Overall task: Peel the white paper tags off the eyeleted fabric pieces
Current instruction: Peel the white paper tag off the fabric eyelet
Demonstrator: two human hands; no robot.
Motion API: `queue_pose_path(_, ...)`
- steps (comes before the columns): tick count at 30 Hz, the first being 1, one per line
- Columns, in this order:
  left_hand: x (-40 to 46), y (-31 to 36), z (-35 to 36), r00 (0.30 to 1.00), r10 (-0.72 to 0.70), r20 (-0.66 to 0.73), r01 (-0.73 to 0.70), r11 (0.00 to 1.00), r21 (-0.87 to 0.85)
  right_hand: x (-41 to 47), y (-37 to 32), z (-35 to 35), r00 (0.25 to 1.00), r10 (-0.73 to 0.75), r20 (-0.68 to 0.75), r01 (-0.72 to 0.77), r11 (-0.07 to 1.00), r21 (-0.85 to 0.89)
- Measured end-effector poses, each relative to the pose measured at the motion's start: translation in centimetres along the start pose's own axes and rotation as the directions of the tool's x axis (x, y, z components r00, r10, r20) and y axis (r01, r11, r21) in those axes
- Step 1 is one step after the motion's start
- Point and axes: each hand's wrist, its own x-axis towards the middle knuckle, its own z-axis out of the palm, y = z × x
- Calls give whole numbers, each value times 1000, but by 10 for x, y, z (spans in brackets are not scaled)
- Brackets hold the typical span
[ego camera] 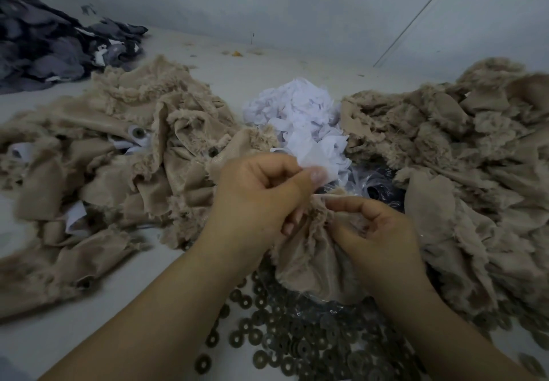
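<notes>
My left hand [261, 196] pinches a white paper tag [312, 156] between thumb and forefinger, lifted just above a beige frayed fabric piece [312, 259]. My right hand [377, 232] grips that fabric piece by its upper edge, close under the tag. To the left lies a heap of beige fabric pieces [113, 155], some showing white tags and a metal eyelet [138, 133]. A second beige heap [463, 155] spreads to the right. Behind my hands sits a pile of loose white paper tags [297, 110].
Several dark metal eyelet rings [297, 339] are scattered on the pale surface in front of me, partly on clear plastic [368, 184]. Dark grey patterned cloth [50, 45] lies at the far left. A pale wall [297, 0] closes the back.
</notes>
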Motion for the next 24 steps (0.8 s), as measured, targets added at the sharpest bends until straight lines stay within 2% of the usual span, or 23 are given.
queue_pose_path(4, 9, 14, 15, 988, -155, 6, 155, 981, -115, -1, 0, 2, 1000, -31, -6, 30, 996, -79)
queue_pose_path(7, 15, 12, 24, 932, -363, 21, 361, 917, -170, -3, -1, 2, 1000, -16, 21, 16, 1000, -11)
queue_pose_path(9, 19, 5, 26, 895, -446, -3, 443, 888, -122, -5, -3, 2, 997, -68, 25, 68, 998, -15)
queue_pose_path(12, 22, -8, 26, 877, -475, -73, 478, 878, 19, -5, -3, 3, 995, -104, 11, 104, 994, -23)
queue_pose_path(16, 14, -16, 20, 931, -347, -112, 357, 930, 87, -4, -1, 3, 992, -128, 19, 129, 991, -32)
queue_pose_path(19, -5, -21, 16, 985, -136, -106, 160, 949, 271, -4, 0, 4, 994, -109, 33, 109, 994, -9)
queue_pose_path(21, -15, -22, 15, 1000, 0, 16, -7, 882, 472, -3, 2, 4, 995, -93, 26, 94, 995, -43)
queue_pose_path(24, -17, -23, 16, 979, 111, 170, -200, 676, 709, -2, 6, 4, 992, -123, 26, 125, 986, -108)
